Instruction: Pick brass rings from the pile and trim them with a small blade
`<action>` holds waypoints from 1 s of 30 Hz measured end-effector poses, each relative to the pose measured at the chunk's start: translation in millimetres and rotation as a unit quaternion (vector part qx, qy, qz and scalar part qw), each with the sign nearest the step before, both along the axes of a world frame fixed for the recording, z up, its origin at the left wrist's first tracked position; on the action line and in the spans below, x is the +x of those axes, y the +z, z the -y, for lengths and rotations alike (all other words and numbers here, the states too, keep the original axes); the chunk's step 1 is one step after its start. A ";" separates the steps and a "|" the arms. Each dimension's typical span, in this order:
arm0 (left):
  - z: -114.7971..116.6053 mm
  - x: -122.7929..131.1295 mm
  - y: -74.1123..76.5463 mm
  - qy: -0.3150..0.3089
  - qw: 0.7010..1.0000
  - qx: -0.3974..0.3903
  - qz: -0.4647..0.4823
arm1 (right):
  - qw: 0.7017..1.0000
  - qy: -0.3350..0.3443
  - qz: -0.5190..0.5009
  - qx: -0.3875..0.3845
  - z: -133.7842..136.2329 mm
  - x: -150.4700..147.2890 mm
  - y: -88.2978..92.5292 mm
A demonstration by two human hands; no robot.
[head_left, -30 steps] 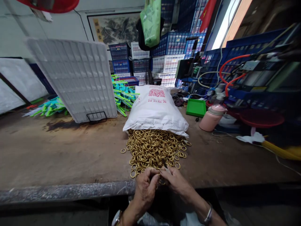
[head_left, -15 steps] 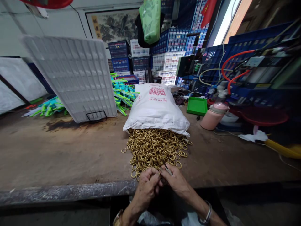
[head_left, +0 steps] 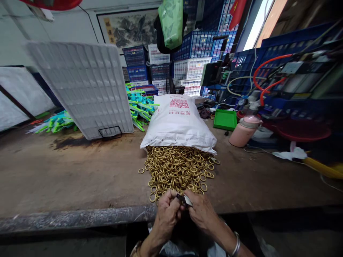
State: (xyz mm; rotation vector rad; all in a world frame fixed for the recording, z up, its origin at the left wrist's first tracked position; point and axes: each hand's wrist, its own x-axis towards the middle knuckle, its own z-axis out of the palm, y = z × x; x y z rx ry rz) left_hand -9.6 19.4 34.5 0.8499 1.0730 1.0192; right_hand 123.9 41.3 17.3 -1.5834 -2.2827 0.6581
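My right hand (head_left: 201,211) is closed around a small slim tool (head_left: 188,201) with a pale flat part and a dark end; its exact kind does not show. That dark end points left, at the fingertips of my left hand (head_left: 166,213). The left thumb and fingers are pinched together, and what lies between them is hidden. Just beyond both hands spreads a heap of brass-coloured rings (head_left: 174,167), spilling from the mouth of a white woven sack (head_left: 178,123) with red print.
At left, a ribbed translucent plastic panel (head_left: 85,89) stands upright beside green and teal plastic parts (head_left: 139,107). On the right are a green tray (head_left: 225,119), a pink bottle (head_left: 244,132) and a red dish (head_left: 302,130). The table's front edge (head_left: 80,216) runs near my hands.
The tool in my right hand has swung so its dark end now points left across the left fingertips. Both hands stay close together in front of the ring heap.
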 end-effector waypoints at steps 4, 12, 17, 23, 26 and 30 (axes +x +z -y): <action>0.6 -0.2 -3.0 -0.004 1.000 0.003 -0.008 | 0.998 -0.028 0.049 0.029 0.5 -1.9 0.8; 14.9 -2.9 3.3 -0.053 0.996 -0.019 0.063 | 0.982 -0.152 0.101 0.042 -18.9 26.6 -1.6; 18.4 -4.6 -0.6 -0.051 0.983 -0.061 0.168 | 0.967 -0.226 0.109 0.043 -35.1 70.9 -13.8; 12.3 -3.4 -5.8 -0.032 0.976 -0.092 0.196 | 0.970 -0.200 0.120 0.065 -32.5 67.5 -25.7; 12.4 -5.0 -4.9 -0.032 0.968 -0.112 0.222 | 0.968 -0.201 0.136 0.065 -35.0 62.7 -26.0; 14.9 -6.8 -7.8 -0.033 0.956 -0.120 0.266 | 0.964 -0.211 0.151 0.060 -38.9 63.6 -25.8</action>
